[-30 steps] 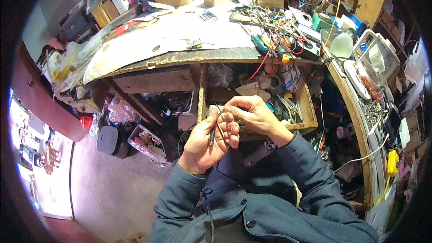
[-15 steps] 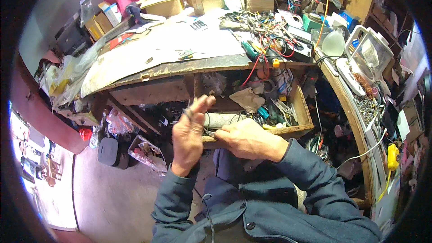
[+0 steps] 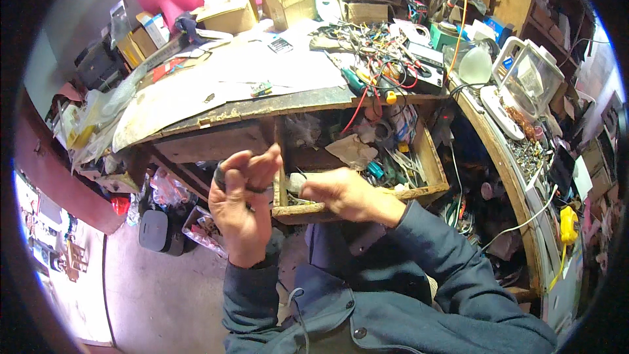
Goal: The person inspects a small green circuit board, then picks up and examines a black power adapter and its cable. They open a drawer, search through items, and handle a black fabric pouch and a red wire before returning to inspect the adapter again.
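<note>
My left hand (image 3: 241, 213) is raised in front of the drawer, palm turned inward and fingers bent. A thin black wire (image 3: 257, 190) runs across its palm and round the fingers; part of it is hidden by them. To its right, my right hand (image 3: 350, 196) hangs over the drawer's front edge with thumb and fingers pinched together. A short dark strand shows above its fingertips, but what it pinches is too small to make out. A gap separates the two hands. Behind them is the open wooden drawer (image 3: 419, 191), holding pliers-like tools, a crumpled cloth and wires.
White sheets cover the workbench (image 3: 216, 82). A heap of wires and probes (image 3: 373, 46) lies at its back right beside a grey device (image 3: 429, 65). Cardboard boxes (image 3: 288, 6) stand at the back. A side bench (image 3: 501, 137) curves along the right. A black case (image 3: 160, 231) sits on the floor.
My left hand has moved left and slightly down, away from the right hand, and its fingers have curled more. The right hand has shifted a little left. The view has tilted slightly.
</note>
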`<state>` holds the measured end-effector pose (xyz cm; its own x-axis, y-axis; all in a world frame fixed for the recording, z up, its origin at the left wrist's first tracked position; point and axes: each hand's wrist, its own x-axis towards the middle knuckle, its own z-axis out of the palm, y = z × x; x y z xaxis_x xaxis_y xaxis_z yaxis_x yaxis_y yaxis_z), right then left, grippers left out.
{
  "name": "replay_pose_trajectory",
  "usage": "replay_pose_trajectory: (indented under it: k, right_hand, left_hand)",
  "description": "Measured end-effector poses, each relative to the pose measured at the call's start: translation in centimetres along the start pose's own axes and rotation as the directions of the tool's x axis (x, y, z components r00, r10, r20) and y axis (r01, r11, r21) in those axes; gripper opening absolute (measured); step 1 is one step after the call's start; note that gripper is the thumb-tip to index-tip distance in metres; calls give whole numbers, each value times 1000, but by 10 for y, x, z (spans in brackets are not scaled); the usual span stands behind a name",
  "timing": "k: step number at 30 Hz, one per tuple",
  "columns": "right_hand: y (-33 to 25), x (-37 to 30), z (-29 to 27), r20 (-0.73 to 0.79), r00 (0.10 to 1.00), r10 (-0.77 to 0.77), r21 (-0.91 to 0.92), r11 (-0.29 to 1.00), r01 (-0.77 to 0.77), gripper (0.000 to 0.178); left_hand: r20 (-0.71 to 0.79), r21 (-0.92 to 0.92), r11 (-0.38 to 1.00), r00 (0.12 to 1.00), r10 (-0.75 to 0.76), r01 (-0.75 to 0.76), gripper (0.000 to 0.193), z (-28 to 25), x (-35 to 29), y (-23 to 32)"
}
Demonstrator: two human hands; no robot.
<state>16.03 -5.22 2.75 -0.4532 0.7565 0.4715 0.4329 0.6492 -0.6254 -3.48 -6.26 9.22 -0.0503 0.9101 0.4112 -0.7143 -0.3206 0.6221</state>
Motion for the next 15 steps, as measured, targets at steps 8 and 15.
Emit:
replay_pose_trajectory:
  k: [8, 15]
  right_hand:
    - [-37, 11, -41, 101, 988, -116, -153, 980, 131, 20]
    - [-9, 4, 1, -54, 998, -22, 58, 998, 25, 17]
  left_hand:
    - [267, 733, 634, 753, -601, 246, 41, -51, -25, -10]
    - [254, -584, 688, 902, -351, 432, 30, -24, -14, 9]
